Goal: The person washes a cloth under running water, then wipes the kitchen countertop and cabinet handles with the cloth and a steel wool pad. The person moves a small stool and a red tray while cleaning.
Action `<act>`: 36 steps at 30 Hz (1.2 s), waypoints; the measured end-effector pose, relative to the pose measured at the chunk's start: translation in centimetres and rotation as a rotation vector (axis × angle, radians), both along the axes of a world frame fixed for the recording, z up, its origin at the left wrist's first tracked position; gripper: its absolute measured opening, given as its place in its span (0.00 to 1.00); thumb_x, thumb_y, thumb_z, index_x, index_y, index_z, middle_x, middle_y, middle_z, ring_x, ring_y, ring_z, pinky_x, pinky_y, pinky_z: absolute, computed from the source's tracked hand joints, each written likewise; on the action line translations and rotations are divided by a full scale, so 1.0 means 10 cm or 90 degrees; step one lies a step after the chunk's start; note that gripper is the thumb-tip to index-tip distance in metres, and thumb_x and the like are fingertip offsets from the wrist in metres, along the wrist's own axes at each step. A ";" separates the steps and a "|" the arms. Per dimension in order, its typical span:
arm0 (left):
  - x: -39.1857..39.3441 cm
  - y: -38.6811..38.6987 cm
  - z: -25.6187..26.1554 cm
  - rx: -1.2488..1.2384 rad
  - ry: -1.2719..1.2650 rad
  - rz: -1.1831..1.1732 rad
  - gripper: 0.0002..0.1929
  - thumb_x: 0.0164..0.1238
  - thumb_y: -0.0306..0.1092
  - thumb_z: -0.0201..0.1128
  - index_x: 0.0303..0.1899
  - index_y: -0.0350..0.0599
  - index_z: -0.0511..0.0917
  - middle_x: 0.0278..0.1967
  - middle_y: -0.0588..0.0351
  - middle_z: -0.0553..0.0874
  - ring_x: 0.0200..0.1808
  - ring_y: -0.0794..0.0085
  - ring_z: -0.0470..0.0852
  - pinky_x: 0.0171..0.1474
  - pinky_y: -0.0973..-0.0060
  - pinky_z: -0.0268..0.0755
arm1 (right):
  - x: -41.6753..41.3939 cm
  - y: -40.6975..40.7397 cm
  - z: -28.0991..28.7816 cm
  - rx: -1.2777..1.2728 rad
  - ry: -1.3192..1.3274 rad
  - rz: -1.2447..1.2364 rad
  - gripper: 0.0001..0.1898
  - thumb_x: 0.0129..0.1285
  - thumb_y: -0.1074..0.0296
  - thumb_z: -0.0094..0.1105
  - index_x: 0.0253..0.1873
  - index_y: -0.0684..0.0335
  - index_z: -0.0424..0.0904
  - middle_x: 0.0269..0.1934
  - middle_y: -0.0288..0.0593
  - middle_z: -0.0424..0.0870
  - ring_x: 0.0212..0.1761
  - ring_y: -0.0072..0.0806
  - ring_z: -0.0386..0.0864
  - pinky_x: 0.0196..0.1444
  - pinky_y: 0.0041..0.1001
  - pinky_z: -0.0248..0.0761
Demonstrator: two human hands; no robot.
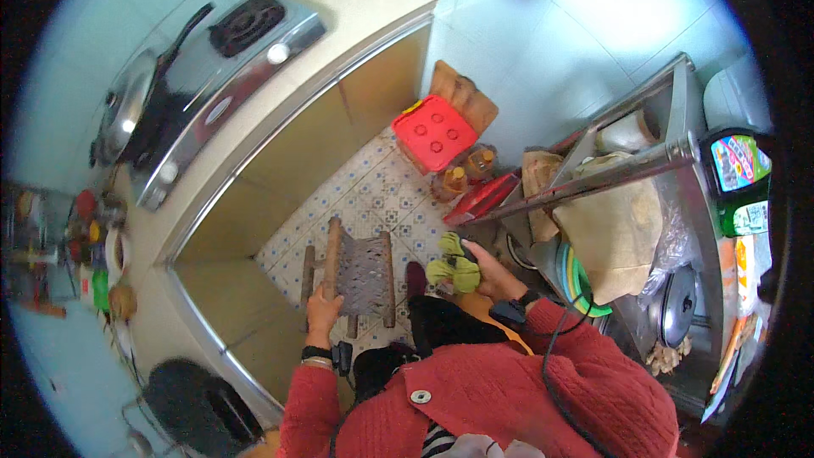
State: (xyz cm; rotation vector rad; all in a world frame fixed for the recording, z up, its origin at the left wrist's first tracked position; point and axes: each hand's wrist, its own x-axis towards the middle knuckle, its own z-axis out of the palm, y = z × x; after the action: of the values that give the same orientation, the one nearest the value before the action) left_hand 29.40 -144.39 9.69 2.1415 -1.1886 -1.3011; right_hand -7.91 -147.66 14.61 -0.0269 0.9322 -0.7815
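Observation:
My left hand (325, 313) grips the wooden side rail of a small folding stool (365, 273) with a woven grey seat. The stool is above or on the patterned tile floor; I cannot tell whether its legs touch. In my right hand (495, 273) is a bunch of leafy green vegetables (455, 264), with a dark band or object around its middle. My shoe (416, 280) shows on the floor between the stool and the greens.
A gas stove (222, 86) with a lidded wok (124, 111) sits on the L-shaped counter (381, 3). By the wall stand a red plastic box (435, 133), wooden cutting boards (464, 95) and oil bottles (455, 183). A metal rack (598, 172) holding bags and a pot (677, 308) rises at right.

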 end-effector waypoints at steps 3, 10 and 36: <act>-0.01 -0.38 -0.08 0.000 0.027 -0.021 0.34 0.51 0.39 0.71 0.62 0.38 0.73 0.36 0.43 0.87 0.37 0.54 0.85 0.45 0.61 0.76 | 0.10 -0.37 0.02 -0.011 0.036 0.009 0.20 0.74 0.49 0.46 0.57 0.59 0.75 0.48 0.40 0.82 0.46 0.35 0.82 0.47 0.40 0.80; 0.10 -1.23 -0.28 0.045 -0.038 -0.159 0.20 0.53 0.37 0.64 0.45 0.34 0.79 0.35 0.39 0.86 0.39 0.45 0.86 0.43 0.56 0.76 | 0.58 -0.92 0.02 0.032 0.050 -0.094 0.19 0.72 0.48 0.50 0.51 0.58 0.77 0.40 0.40 0.84 0.37 0.34 0.84 0.41 0.39 0.81; 0.03 -2.30 -0.81 0.006 -0.044 -0.239 0.24 0.57 0.41 0.65 0.53 0.38 0.77 0.43 0.37 0.85 0.46 0.44 0.83 0.49 0.53 0.75 | 0.38 -2.43 -0.43 0.012 0.003 -0.193 0.23 0.72 0.49 0.52 0.62 0.58 0.75 0.51 0.39 0.83 0.50 0.34 0.82 0.53 0.37 0.78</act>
State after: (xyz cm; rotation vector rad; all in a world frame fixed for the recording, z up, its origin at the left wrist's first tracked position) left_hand 29.70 -167.43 1.60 2.0496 -1.6783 -1.3889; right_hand -4.07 -172.01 10.27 0.1323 0.9603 -1.0525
